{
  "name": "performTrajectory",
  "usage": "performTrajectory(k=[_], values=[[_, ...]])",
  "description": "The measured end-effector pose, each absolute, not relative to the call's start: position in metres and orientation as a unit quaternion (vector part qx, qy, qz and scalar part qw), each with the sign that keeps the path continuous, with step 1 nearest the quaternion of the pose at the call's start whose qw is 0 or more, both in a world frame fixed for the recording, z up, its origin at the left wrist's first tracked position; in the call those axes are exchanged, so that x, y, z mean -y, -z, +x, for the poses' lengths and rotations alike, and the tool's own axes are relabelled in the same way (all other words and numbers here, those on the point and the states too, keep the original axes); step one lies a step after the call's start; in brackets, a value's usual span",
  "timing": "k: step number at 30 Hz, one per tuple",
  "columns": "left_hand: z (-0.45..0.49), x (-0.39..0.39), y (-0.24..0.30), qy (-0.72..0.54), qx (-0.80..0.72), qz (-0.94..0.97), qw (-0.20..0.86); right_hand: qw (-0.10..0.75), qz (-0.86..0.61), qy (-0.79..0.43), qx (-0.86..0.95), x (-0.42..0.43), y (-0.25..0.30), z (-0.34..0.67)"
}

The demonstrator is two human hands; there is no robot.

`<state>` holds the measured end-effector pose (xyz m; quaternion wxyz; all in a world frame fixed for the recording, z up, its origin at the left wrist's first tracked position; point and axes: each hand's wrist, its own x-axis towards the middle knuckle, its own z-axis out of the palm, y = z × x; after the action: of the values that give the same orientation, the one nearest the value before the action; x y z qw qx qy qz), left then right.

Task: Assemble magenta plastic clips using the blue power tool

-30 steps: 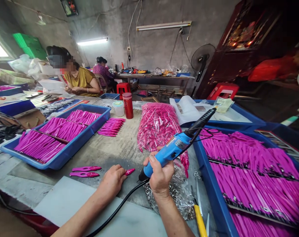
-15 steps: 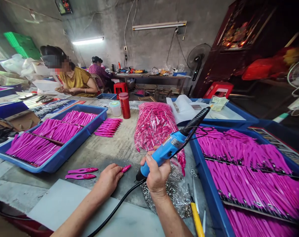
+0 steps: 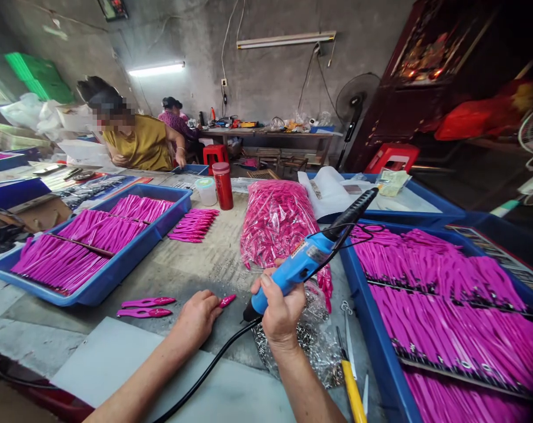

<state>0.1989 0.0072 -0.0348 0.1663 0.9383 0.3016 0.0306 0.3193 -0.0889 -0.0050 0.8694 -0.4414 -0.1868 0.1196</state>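
Pink-filled plastic bag (image 3: 277,220) behind blue cylindrical tool (image 3: 300,265) slanting up-right, in right grip (image 3: 282,305); left grip (image 3: 200,316) holds slim pink piece (image 3: 227,301), tip rightward.

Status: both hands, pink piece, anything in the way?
Left hand holding pink piece. Right hand gripping blue power tool, nose apart from piece. Black cord runs between hands.

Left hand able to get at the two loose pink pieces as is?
Probably yes: the two loose pink pieces lie beside the left hand, nothing between, though it would have to release the held pink piece.
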Motion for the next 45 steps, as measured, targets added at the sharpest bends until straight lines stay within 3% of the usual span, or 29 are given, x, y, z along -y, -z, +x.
performTrajectory(k=[12, 25, 40, 45], values=[[0.200, -0.005, 0.037, -0.015, -0.314, 0.939, 0.142, 0.864, -0.456, -0.120, 0.178, 0.088, 0.007, 0.318], [0.198, -0.014, 0.023, -0.039, -0.321, 0.911, 0.254, 0.874, -0.435, -0.116, 0.182, 0.087, 0.002, 0.319], [0.192, -0.007, 0.042, -0.122, -0.286, 0.932, 0.186, 0.877, -0.431, -0.122, 0.173, 0.086, 0.001, 0.320], [0.201, -0.010, 0.030, -0.019, -0.319, 0.925, 0.205, 0.877, -0.433, -0.123, 0.169, 0.087, 0.000, 0.320]])
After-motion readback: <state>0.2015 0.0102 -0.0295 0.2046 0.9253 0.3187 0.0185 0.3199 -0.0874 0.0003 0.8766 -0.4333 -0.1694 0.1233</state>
